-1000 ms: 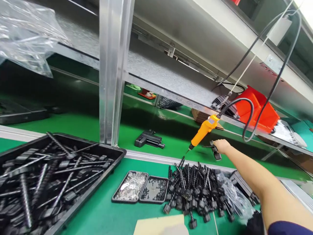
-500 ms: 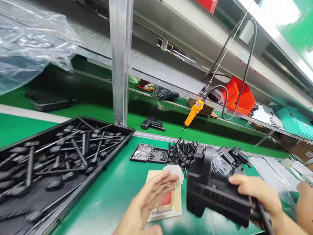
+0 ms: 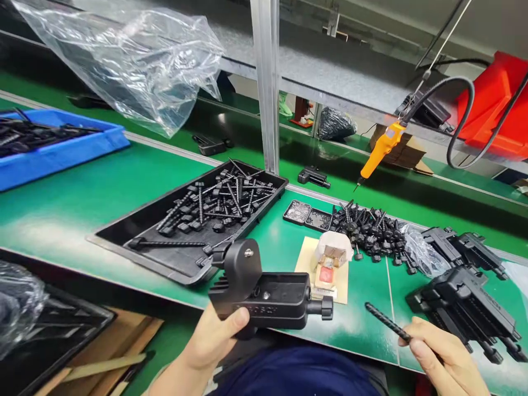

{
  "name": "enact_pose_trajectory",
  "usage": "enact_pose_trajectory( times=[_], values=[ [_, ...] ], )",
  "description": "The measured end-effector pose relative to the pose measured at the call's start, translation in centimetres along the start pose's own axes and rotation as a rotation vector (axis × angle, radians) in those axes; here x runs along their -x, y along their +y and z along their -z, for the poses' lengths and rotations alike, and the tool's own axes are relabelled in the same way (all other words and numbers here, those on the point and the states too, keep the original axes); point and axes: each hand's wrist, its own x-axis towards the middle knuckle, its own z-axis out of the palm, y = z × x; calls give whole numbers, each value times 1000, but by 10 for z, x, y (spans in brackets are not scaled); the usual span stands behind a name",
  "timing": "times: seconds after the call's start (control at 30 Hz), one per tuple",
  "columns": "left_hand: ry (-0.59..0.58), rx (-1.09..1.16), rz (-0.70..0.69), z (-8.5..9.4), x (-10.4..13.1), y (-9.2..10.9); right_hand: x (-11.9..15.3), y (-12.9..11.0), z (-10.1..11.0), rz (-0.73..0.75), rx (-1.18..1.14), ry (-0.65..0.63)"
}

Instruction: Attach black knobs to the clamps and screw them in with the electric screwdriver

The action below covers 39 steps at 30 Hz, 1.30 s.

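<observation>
in the head view, the step in hand looks like handling two parts at once, with the left hand (image 3: 214, 330) bearing a black housing (image 3: 280, 302) and the right hand (image 3: 445, 352) a threaded rod (image 3: 386, 320). the left grip is wrapped round the housing's left end, thumb pressed on its near side, and the right grip is a narrow pinch of thumb and fingers on the rod's lower end. whether that end carries a knob i cannot tell, as the fingers cover it. a move with these parts would call for a steady left hold and a rod kept in line, in my judgement

the housing is held up at the near edge of the table (image 3: 363, 283), right of the black tray (image 3: 173, 261), its long axis running left to right and nearly level, hollow side up, its end knob (image 3: 327, 308) pointing right. the rod is held apart from it, further right, slanting so that its free tip points up and left, near the heap of housings (image 3: 474, 308)
</observation>
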Motion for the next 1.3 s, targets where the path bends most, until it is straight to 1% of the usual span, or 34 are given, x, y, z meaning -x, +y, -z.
enact_pose_trajectory(
  times=[0.07,0.17,0.23,0.33,0.4,0.47,0.5,0.57,0.63,0.77,0.83,0.93,1.0,1.1,1.2,1.27,1.3],
  values=[
    [-39,-86,-9,6,-1,2,0,-7,2,80,37,-14],
    [-115,-177,-73,3,-3,3,-6,-19,0,175,17,-55],
    [-211,-187,-108,-6,-5,3,-9,-26,3,170,20,-98],
    [-365,-187,-150,-24,-8,7,-10,-34,8,101,54,-207],
    [-419,-184,-157,-36,-8,11,-9,-37,9,65,82,-238],
    [-453,-202,-122,-47,-6,12,-8,-39,4,73,88,-232],
    [-466,-217,-113,-51,-3,12,-9,-39,0,90,78,-225],
    [-479,-232,-138,-58,1,10,-10,-38,-11,125,37,-200],
    [-495,-244,-161,-63,4,7,-12,-37,-23,145,-20,-143],
    [-536,-272,-93,-63,4,3,-11,-37,-40,148,-79,-3],
    [-532,-279,-98,-62,4,4,-10,-39,-44,96,-71,37],
    [-523,-298,-143,-64,4,6,-7,-40,-46,11,-72,66],
    [-512,-302,-191,-67,5,6,-6,-38,-45,-13,-59,78],
    [-498,-295,-252,-72,4,5,-5,-35,-43,-6,-25,88],
    [-488,-287,-292,-76,4,7,-7,-32,-39,91,-10,75],
    [-493,-278,-288,-77,5,8,-10,-31,-37,208,5,54],
    [-510,-272,-273,-77,5,8,-12,-32,-36,290,21,42]
  ],
)
